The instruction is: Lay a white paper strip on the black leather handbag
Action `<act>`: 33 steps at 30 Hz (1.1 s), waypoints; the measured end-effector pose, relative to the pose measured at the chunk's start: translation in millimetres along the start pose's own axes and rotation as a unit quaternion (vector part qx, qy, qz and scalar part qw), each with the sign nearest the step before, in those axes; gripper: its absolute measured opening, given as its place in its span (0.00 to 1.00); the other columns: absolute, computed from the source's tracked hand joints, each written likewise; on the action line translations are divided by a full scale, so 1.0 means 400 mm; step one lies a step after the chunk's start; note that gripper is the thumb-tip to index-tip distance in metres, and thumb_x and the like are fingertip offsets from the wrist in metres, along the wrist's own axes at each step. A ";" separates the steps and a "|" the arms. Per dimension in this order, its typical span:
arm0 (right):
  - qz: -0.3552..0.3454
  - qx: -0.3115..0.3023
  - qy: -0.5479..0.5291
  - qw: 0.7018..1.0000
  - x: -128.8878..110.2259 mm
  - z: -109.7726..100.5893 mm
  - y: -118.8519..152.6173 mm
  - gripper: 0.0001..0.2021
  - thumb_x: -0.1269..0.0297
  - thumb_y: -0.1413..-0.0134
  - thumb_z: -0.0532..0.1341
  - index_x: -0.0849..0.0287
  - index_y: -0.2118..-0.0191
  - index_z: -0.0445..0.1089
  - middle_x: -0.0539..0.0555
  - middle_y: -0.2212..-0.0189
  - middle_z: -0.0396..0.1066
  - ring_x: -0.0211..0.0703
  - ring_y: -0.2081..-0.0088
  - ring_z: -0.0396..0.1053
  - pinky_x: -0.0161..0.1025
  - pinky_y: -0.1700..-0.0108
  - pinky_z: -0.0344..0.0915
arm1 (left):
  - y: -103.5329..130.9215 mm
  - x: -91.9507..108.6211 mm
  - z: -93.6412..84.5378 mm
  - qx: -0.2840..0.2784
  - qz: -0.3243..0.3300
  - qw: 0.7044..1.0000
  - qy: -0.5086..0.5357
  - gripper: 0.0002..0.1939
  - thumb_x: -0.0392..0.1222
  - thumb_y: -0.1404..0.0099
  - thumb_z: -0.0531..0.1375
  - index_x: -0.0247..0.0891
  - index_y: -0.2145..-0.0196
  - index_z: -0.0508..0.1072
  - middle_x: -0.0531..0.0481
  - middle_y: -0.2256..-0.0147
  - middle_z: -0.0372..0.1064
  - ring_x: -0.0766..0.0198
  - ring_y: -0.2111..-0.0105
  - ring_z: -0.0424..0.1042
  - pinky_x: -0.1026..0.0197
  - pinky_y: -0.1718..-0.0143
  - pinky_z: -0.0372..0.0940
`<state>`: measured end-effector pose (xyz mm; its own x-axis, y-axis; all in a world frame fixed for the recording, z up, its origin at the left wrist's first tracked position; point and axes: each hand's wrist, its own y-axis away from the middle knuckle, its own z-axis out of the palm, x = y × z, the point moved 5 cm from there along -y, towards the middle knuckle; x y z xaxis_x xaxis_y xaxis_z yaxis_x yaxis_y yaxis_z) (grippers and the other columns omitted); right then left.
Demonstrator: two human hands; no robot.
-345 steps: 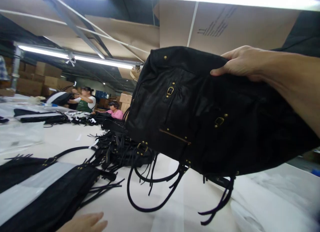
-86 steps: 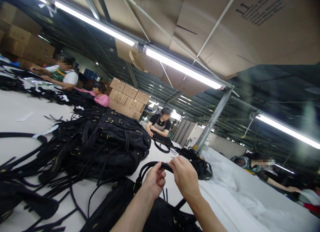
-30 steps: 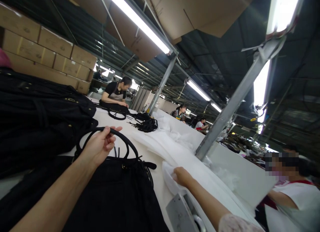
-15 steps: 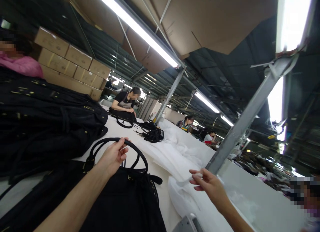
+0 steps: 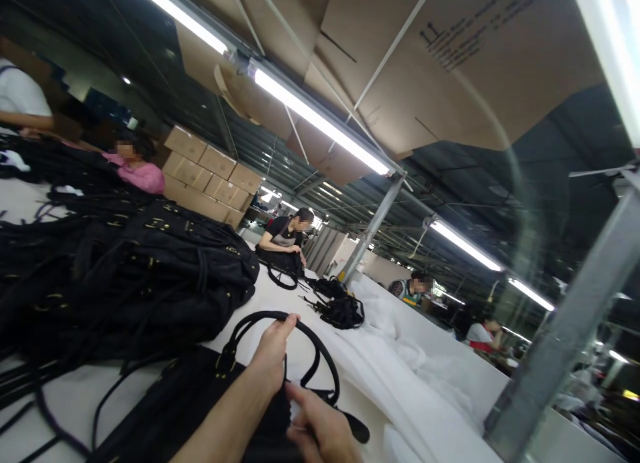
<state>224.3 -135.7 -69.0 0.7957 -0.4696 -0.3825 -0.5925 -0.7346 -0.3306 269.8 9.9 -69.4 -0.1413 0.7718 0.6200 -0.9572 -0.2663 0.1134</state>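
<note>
A black handbag (image 5: 197, 383) lies on the white table in front of me, its two looped handles standing up. My left hand (image 5: 273, 350) is closed round the top of a black handle (image 5: 325, 350). Just below and to the right, my right hand (image 5: 323, 423) is close to the handle's lower part. A small white piece (image 5: 295, 408) shows between its thumb and fingers; its kind is too unclear to name. My forearm and hands cover part of the bag.
Black bags (image 5: 165, 270) are piled on the left. White sheeting (image 5: 400, 363) runs along the table's right side, beside a grey metal post (image 5: 565, 330). Black straps (image 5: 340, 310) lie farther back, near a co-worker (image 5: 287, 233) bent over a bag. Cartons (image 5: 210, 176) stand behind.
My right hand has moved left from over the white sheeting to the bag, beside my left hand. My left hand stays on the handle. The view has swung left.
</note>
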 end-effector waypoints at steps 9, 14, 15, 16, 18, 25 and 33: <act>-0.100 0.044 0.044 0.993 -0.030 -0.045 -0.080 0.11 0.75 0.43 0.53 0.55 0.60 0.69 0.58 0.39 0.64 0.48 0.40 0.63 0.44 0.40 0.63 | 0.004 -0.008 0.043 -0.074 -0.030 0.990 0.116 0.05 0.39 0.34 0.60 0.36 0.68 0.69 0.49 0.75 0.69 0.62 0.73 0.71 0.62 0.72 0.64; 0.019 0.092 -0.149 0.984 -0.018 -0.073 -0.086 0.11 0.54 0.38 0.57 0.55 0.62 0.71 0.57 0.54 0.75 0.50 0.54 0.75 0.43 0.54 0.75 | 0.009 -0.022 0.055 -0.084 -0.026 0.985 0.150 0.06 0.39 0.31 0.56 0.36 0.67 0.69 0.48 0.72 0.71 0.63 0.73 0.72 0.65 0.74 0.63; 0.071 0.117 -0.210 0.968 -0.013 -0.080 -0.096 0.16 0.48 0.41 0.59 0.56 0.61 0.70 0.57 0.60 0.77 0.50 0.58 0.77 0.42 0.60 0.76 | 0.010 -0.026 0.056 -0.088 -0.031 0.984 0.151 0.06 0.40 0.31 0.56 0.37 0.66 0.69 0.49 0.72 0.70 0.64 0.76 0.71 0.65 0.75 0.62; 0.118 0.148 -0.266 0.945 -0.007 -0.088 -0.106 0.21 0.43 0.46 0.62 0.57 0.58 0.69 0.55 0.65 0.77 0.50 0.63 0.77 0.41 0.64 0.77 | 0.012 -0.029 0.058 -0.093 -0.034 0.983 0.152 0.07 0.40 0.30 0.56 0.37 0.66 0.69 0.50 0.73 0.70 0.65 0.78 0.69 0.65 0.77 0.61; 0.182 0.205 -0.347 0.897 -0.002 -0.104 -0.131 0.34 0.41 0.58 0.69 0.58 0.50 0.63 0.51 0.72 0.75 0.48 0.68 0.78 0.40 0.69 0.76 | 0.016 -0.033 0.062 -0.104 -0.035 0.982 0.151 0.07 0.41 0.30 0.55 0.36 0.65 0.69 0.50 0.73 0.69 0.67 0.80 0.67 0.65 0.76 0.62; 0.186 0.189 -0.429 0.864 -0.022 -0.150 -0.227 0.28 0.47 0.68 0.76 0.63 0.68 0.67 0.55 0.72 0.76 0.39 0.75 0.75 0.29 0.74 0.72 | 0.026 -0.012 0.061 -0.124 0.021 0.991 0.033 0.09 0.42 0.31 0.56 0.35 0.67 0.71 0.48 0.71 0.71 0.64 0.72 0.71 0.62 0.67 0.65; 0.151 0.207 -0.410 0.875 -0.041 -0.184 -0.264 0.26 0.46 0.66 0.74 0.62 0.69 0.68 0.52 0.73 0.75 0.36 0.74 0.74 0.29 0.73 0.72 | 0.064 0.186 0.015 -0.031 0.340 0.883 -0.323 0.04 0.37 0.40 0.60 0.42 0.72 0.73 0.44 0.64 0.72 0.48 0.53 0.65 0.51 0.47 0.53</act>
<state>283.2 -86.5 35.6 0.3377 0.0213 -0.9410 -0.8905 -0.3166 -0.3268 236.2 56.9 -15.6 -0.5347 -0.0505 0.8436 -0.7206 -0.4942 -0.4863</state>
